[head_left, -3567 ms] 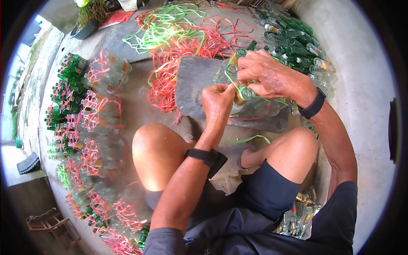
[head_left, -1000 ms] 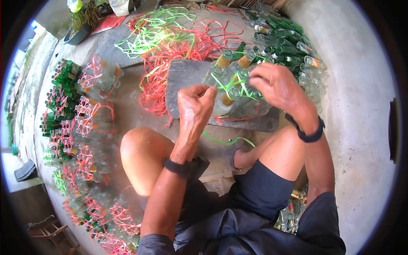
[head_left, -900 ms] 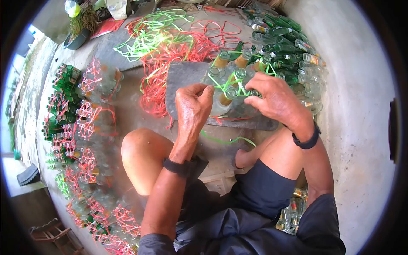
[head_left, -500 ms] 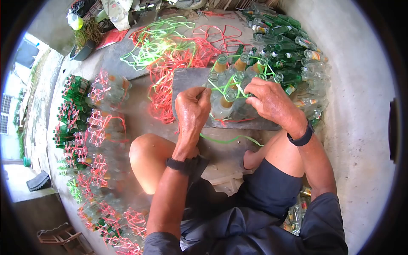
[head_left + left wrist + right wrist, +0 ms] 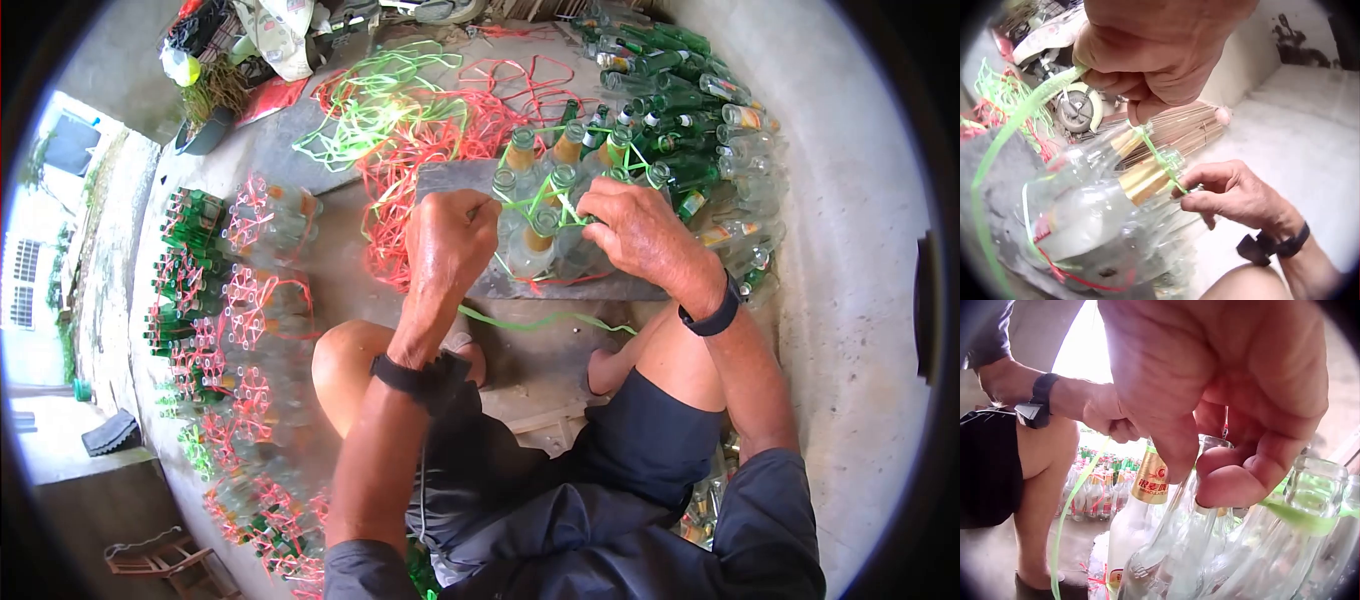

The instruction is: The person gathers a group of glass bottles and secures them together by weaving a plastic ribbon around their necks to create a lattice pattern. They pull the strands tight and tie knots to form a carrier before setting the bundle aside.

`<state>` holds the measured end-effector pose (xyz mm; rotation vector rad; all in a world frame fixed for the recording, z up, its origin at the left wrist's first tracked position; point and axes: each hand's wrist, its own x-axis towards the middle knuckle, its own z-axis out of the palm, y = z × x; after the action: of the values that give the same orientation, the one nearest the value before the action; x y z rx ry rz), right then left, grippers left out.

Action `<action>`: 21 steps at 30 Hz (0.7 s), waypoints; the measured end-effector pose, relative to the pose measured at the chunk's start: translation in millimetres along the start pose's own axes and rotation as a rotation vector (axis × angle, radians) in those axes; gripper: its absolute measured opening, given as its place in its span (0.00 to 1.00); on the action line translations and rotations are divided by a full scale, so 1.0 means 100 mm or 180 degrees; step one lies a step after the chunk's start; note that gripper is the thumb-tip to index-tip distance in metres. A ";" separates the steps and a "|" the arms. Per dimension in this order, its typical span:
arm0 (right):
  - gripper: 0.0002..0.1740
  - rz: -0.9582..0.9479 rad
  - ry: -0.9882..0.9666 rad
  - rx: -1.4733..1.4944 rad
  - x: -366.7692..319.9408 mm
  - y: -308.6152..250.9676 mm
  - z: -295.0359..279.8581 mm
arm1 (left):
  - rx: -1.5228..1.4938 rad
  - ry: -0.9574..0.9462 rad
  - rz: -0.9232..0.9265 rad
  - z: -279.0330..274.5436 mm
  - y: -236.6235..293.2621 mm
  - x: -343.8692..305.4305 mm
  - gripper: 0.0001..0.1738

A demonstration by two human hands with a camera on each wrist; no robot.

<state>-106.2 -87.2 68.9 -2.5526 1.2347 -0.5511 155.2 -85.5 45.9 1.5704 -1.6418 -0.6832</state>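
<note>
A cluster of clear glass bottles [image 5: 545,215] with gold neck labels stands on a dark slab [image 5: 450,185] in front of the seated person. Green plastic strap [image 5: 540,200] weaves round the bottle necks. My left hand [image 5: 450,235] grips the strap in a fist at the cluster's left side; the strap's tail [image 5: 545,322] trails down across the floor. My right hand [image 5: 625,225] pinches the strap at the necks on the right. The left wrist view shows the left hand [image 5: 1147,59] pulling the strap [image 5: 1160,159] taut toward the right hand [image 5: 1222,197]. In the right wrist view the right hand's fingers [image 5: 1229,481] press among the bottle necks [image 5: 1307,484].
Loose red and green straps [image 5: 420,110] lie heaped behind the slab. Green and clear bottles [image 5: 690,90] lie piled at the right. Rows of tied bottle bundles [image 5: 230,300] line the floor at the left. The person's bare knees [image 5: 345,365] flank the slab.
The left fist has pulled the green strap tighter and moved slightly up along the cluster. The right hand came down from above the necks and now pinches the strap among them.
</note>
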 end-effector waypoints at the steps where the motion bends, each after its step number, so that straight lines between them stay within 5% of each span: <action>1: 0.11 -0.0006 0.0017 0.0003 -0.01 0.01 0.01 | 0.0018 -0.0006 0.0003 -0.03 0.04 0.02 0.10; 21: 0.09 0.0000 0.0255 0.0078 -0.07 0.01 0.12 | 0.1619 -0.0249 0.1125 -0.17 0.07 0.34 0.09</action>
<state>-105.8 -81.6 56.6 -2.5328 1.2462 -0.6704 166.3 -116.7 66.6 1.5336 -2.2021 -0.1432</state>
